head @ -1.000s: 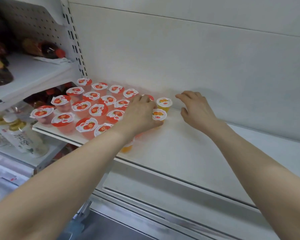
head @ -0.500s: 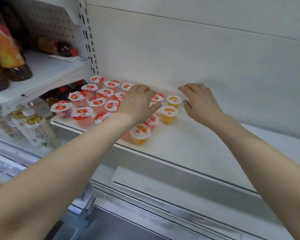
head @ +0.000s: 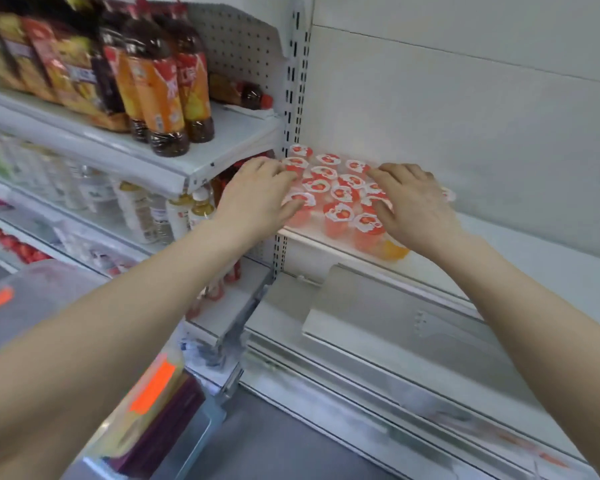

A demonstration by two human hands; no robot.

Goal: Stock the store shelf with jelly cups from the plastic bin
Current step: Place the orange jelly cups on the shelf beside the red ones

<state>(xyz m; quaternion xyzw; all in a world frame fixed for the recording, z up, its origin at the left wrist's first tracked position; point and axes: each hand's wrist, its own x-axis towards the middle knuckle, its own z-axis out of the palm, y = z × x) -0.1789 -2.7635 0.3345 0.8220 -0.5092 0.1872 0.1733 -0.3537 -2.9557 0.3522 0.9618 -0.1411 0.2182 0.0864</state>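
Head view. Red-lidded jelly cups [head: 340, 194] stand packed in rows at the left end of the white shelf [head: 520, 271], against the slotted upright. Left hand [head: 257, 199] lies on the cluster's left side, fingers straight and flat against the lids, gripping nothing. Right hand [head: 416, 206] rests on the right side, fingers spread and laid over the lids, also gripping nothing. One orange cup [head: 394, 251] shows under the right palm at the shelf's front edge. Plastic bin [head: 39, 289] sits low left (blurred, orange label). Tea bottles [head: 160, 81] stand on the neighbouring shelf.
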